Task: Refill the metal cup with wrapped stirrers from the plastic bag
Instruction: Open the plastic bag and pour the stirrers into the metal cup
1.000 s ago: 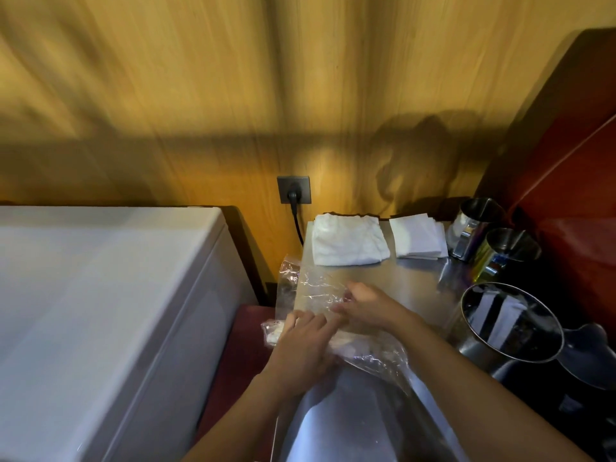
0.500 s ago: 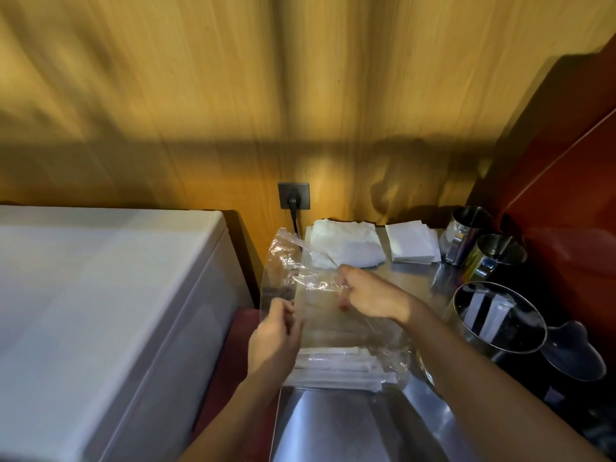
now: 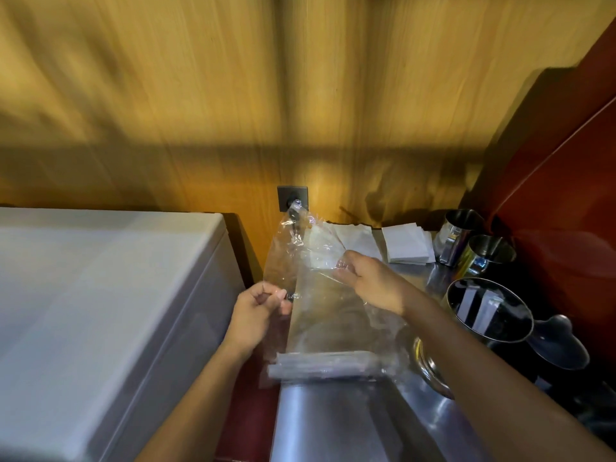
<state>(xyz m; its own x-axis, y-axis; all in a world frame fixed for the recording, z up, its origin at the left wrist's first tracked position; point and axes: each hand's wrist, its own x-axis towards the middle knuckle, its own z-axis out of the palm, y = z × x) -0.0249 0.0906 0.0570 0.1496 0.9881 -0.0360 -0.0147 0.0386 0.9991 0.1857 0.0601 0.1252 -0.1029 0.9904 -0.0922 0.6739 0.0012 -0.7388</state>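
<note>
A clear plastic bag [image 3: 320,315] hangs upright above the steel counter [image 3: 333,425], held by both hands. My left hand [image 3: 258,315] pinches its left edge, and my right hand [image 3: 370,281] grips the upper right part near the opening. A bundle of white wrapped stirrers [image 3: 323,363] lies crosswise at the bag's bottom. To the right stands the wide metal cup [image 3: 488,313] with two or three wrapped stirrers leaning inside it.
Two smaller metal cups [image 3: 461,235] [image 3: 488,255] stand at the back right beside a stack of white napkins [image 3: 406,245] and a folded white cloth [image 3: 353,236]. A white chest lid [image 3: 100,295] fills the left. A wall socket [image 3: 293,198] with a plug sits behind the bag.
Both hands lifted the bag off the counter and held it upright; the stirrers slid down to its bottom. The hands have spread apart on the bag's upper part.
</note>
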